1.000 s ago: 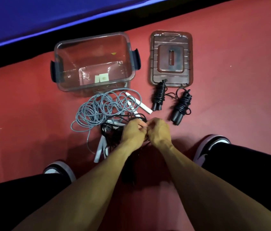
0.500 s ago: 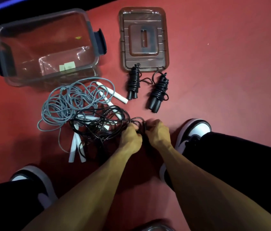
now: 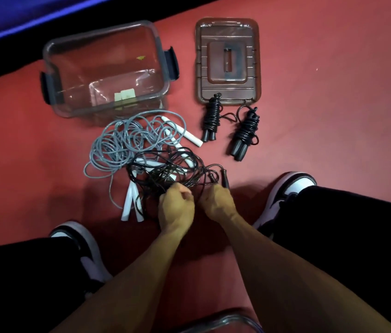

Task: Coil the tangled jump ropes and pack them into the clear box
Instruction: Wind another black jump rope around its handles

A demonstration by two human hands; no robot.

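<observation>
While a person crouches over a red floor, both hands work at a tangled black jump rope lying between their shoes. Left hand has its fingers curled tight around black cord. Right hand grips a black handle, whose long axis points up and away from the person. Overlapping the black tangle, a loose grey rope with white handles sprawls just in front of the clear box, which stands open. Beside the box lies its lid. Two already coiled black ropes lie lengthwise at the lid's near edge.
</observation>
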